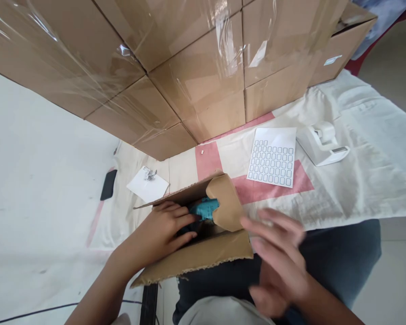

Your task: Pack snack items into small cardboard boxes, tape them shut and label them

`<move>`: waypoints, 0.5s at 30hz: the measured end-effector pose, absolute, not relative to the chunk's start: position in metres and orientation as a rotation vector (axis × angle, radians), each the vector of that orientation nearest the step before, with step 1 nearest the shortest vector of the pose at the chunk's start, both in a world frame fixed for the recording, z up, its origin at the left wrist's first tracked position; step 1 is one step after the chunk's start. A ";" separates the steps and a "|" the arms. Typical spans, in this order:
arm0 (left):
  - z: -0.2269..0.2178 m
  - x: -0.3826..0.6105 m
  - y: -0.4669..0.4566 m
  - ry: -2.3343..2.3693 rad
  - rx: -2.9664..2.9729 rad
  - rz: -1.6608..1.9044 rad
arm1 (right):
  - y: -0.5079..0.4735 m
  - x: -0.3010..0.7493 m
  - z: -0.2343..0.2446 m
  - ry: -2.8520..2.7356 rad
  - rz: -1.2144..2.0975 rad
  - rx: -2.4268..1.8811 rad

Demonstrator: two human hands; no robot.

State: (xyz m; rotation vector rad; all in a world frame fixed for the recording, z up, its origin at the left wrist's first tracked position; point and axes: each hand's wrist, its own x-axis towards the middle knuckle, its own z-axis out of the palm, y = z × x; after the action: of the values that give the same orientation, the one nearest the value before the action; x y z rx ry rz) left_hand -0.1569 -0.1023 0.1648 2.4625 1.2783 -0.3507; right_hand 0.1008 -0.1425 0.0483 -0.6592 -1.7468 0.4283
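An opened cardboard box (pixel 196 257) sits tilted at the table's near edge, in front of my body, with its flaps raised. Inside it lies a bright blue packet (pixel 206 208), partly covered by the right end flap (pixel 227 203). My left hand (pixel 171 225) reaches over the box's left end, its fingers stretched inside and the thumb apart. Its fingertips are at the left end of the packet, and I cannot tell whether they touch it. My right hand (pixel 280 259) is blurred beside the box's right end, fingers spread and nothing visible in them.
Stacked cardboard cartons (pixel 196 90) wrapped in clear film rise behind the table. A sheet of labels (pixel 272 158) lies beside a white tape dispenser (pixel 325 142) at right. At left are a white paper (pixel 148 186) with crumpled bits on it and a dark phone-like object (pixel 108 184).
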 end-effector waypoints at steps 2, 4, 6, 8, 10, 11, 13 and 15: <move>0.161 -0.155 -0.100 1.292 2.422 -0.388 | -0.120 0.101 0.051 -1.768 0.415 -0.606; 0.161 -0.155 -0.099 1.271 2.386 -0.321 | -0.106 0.099 0.052 -1.802 0.428 -0.561; 0.163 -0.160 -0.102 1.213 2.339 -0.122 | -0.101 0.098 0.049 -1.783 0.452 -0.556; 0.164 -0.167 -0.108 1.166 2.288 0.150 | -0.101 0.099 0.045 -1.771 0.480 -0.558; 0.162 -0.175 -0.116 1.150 2.228 0.328 | -0.103 0.099 0.042 -1.760 0.509 -0.550; 0.161 -0.180 -0.120 1.145 2.191 0.376 | -0.104 0.100 0.042 -1.752 0.517 -0.550; 0.157 -0.190 -0.127 1.107 2.123 0.464 | -0.104 0.099 0.043 -1.724 0.526 -0.567; 0.155 -0.200 -0.133 1.052 2.086 0.668 | -0.103 0.097 0.046 -1.688 0.529 -0.604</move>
State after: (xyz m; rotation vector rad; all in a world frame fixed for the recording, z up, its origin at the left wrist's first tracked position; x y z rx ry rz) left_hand -0.2002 -0.1328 0.1554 2.0865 1.0515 0.6683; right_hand 0.0973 -0.1027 0.0458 -0.6035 -1.6875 0.5293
